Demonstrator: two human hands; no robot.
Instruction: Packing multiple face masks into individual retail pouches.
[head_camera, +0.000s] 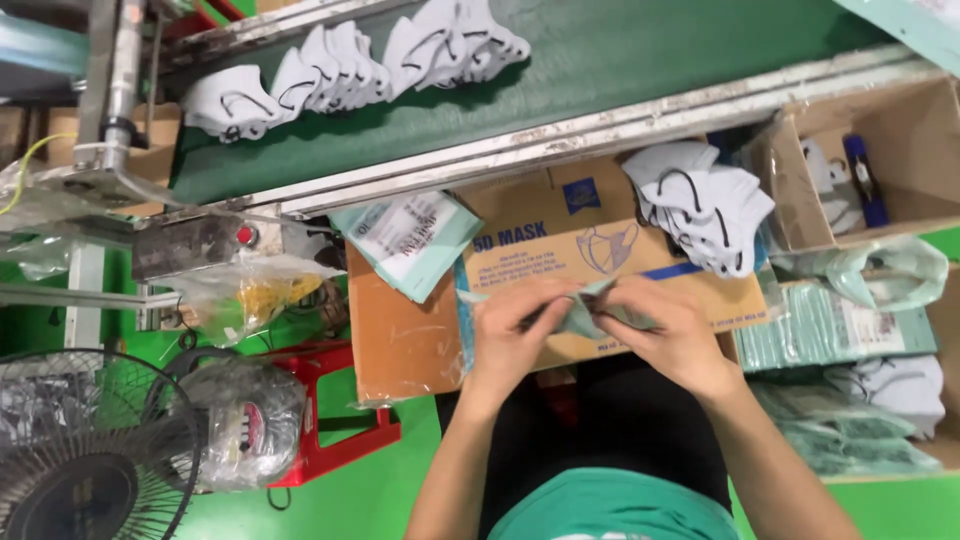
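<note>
Pale-green thin plastic pouch (585, 312), likely light, limp and slippery, pinched at its edges between closed fingertips of left hand (515, 335) and right hand (672, 335).

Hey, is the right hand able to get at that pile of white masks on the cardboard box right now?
Probably yes. The pile of white masks lies just beyond the right hand on the cardboard box, with nothing between them. But both that hand and the left hand are holding a pale green pouch.
</note>
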